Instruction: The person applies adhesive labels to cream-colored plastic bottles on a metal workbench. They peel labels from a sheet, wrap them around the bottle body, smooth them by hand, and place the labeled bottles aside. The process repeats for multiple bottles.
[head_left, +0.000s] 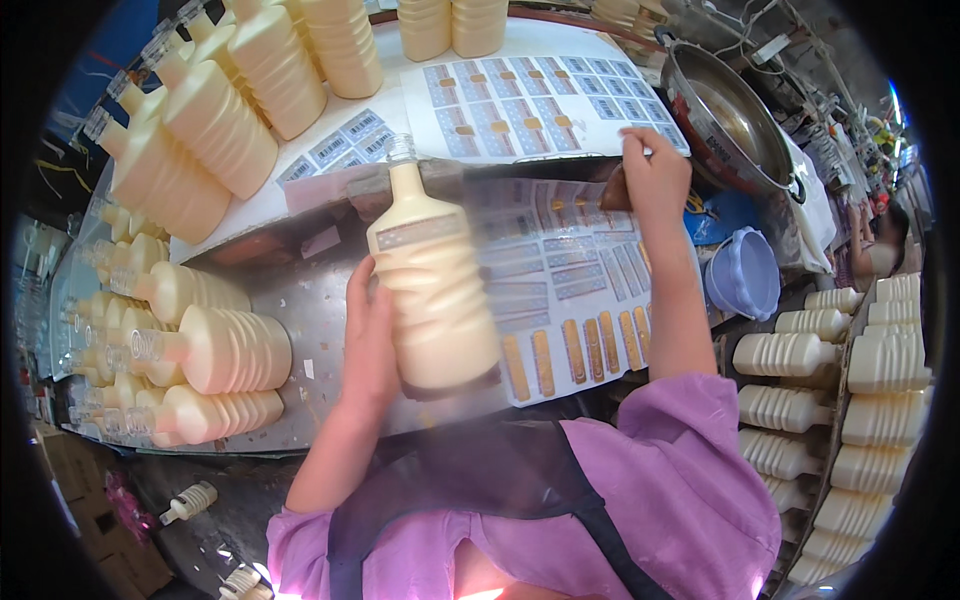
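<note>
My left hand (367, 337) grips a cream-coloured ribbed plastic bottle (439, 300) around its left side. The bottle stands nearly upright in view, its clear threaded neck pointing away from me. A narrow printed label strip (421, 232) crosses its shoulder. My right hand (656, 176) is at the right edge of a printed label sheet (517, 146), fingers bent; whether they pinch anything is unclear. Below that wrist shows a brown object (616, 191), partly hidden. A second label sheet (555, 300), with blue and gold strips, lies between my arms, partly covered by the bottle.
Several cream bottles lie stacked on the left (232, 349), and others stand at the back left (217, 127). A large metal pan (731, 105) and a blue-purple plastic basin (742, 274) are at right. Racked bottles (787, 352) line the right side. A person (877, 247) is farther off.
</note>
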